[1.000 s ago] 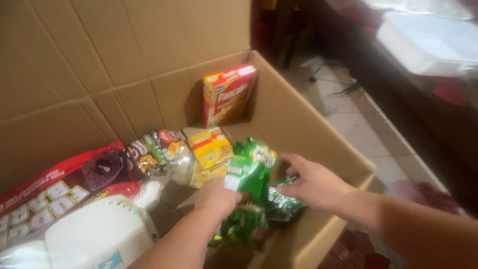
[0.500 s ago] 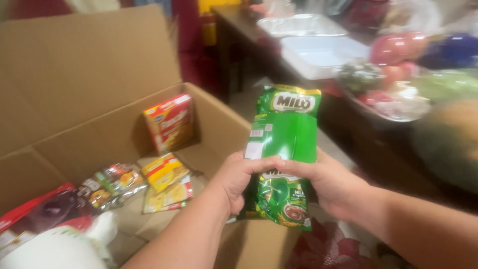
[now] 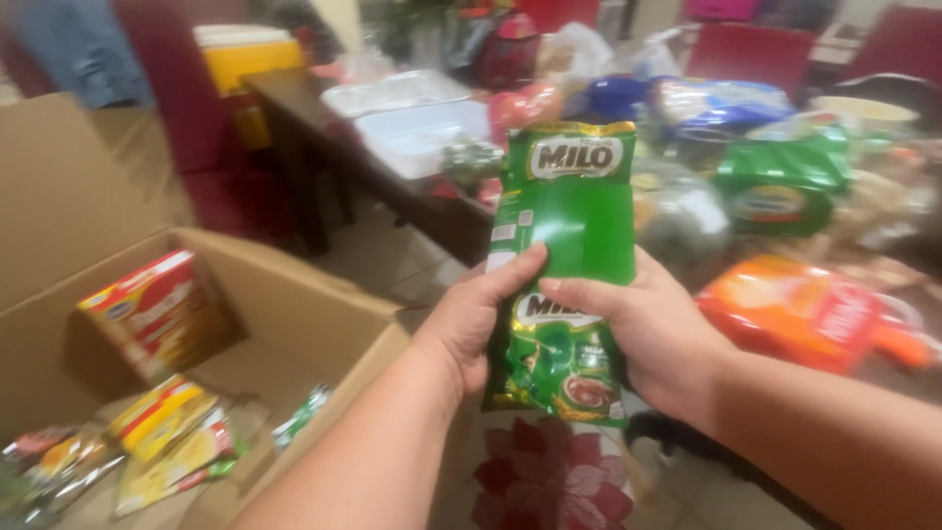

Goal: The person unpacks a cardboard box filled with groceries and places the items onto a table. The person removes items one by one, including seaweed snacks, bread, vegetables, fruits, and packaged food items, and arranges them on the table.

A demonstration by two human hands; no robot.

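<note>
— Green sachet packs [image 3: 567,265], where are they held?

— They are held upright in the air, in front of the chest, to the right of the open cardboard box [image 3: 294,324] and before the dark table [image 3: 324,137]. Two packs are seen, one standing above the other, both gripped at the place where they overlap.

— How are they gripped?

— The left hand [image 3: 471,319] is closed on the left edge, its thumb laid across the front. The right hand [image 3: 653,334] is closed on the right edge, its thumb pressed on the front as well. The two thumbs nearly meet.

— What is seen inside the box?

— A red and yellow carton [image 3: 152,304] is leaned against the far wall, and flat yellow packets [image 3: 167,437] are laid on the bottom.

— And on the table?

— White trays [image 3: 412,118], a further green bag [image 3: 785,186] and an orange bag [image 3: 800,309] are spread over it. The remaining goods there are too blurred to be told.
</note>
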